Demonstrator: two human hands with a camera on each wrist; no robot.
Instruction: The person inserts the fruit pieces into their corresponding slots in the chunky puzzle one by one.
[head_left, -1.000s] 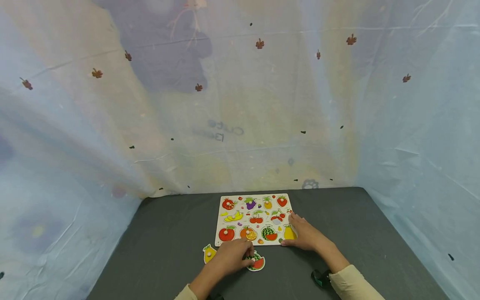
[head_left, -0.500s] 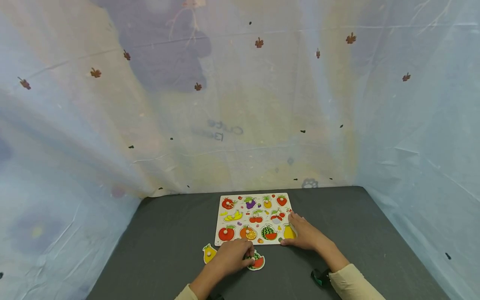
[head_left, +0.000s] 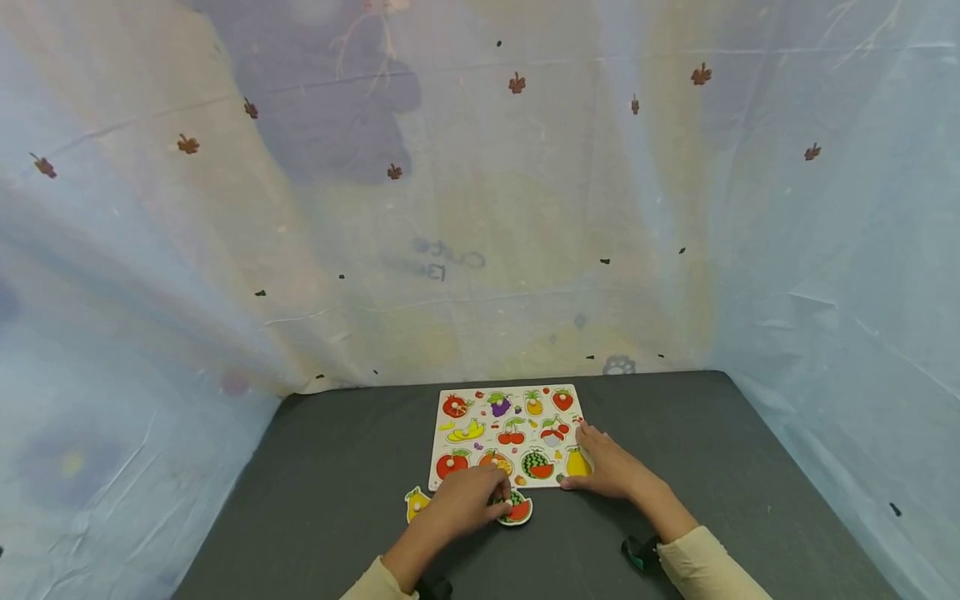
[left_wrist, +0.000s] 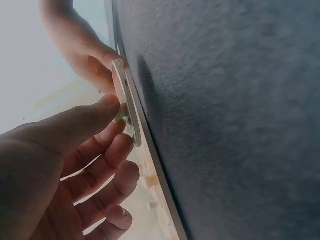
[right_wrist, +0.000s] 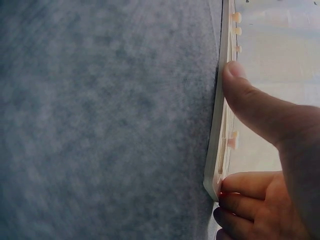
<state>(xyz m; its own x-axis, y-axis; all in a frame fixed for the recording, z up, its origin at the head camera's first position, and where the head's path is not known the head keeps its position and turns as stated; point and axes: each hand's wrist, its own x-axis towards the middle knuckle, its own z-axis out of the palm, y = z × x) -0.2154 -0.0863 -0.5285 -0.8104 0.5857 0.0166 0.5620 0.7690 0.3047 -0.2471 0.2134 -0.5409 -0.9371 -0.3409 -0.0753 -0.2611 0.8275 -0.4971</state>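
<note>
My left hand pinches a watermelon puzzle piece by its small knob between thumb and forefinger. In the left wrist view the piece is raised, with a dark shadow on the table beside it, and the other fingers are loosely bent. Just beyond lies a white fruit puzzle board, with a watermelon picture in its near row. My right hand rests at the board's near right corner, thumb on the near edge and fingers along the right side. A yellow pear piece lies left of my left hand, partly hidden by it.
A dark grey table carries everything. Pale printed sheeting hangs behind it and along the sides. Several knobs stand up from the board. A black strap shows under the right wrist.
My left hand has moved slightly away from me, carrying the watermelon piece from the table toward the board's near edge. My right hand keeps its place on the board.
</note>
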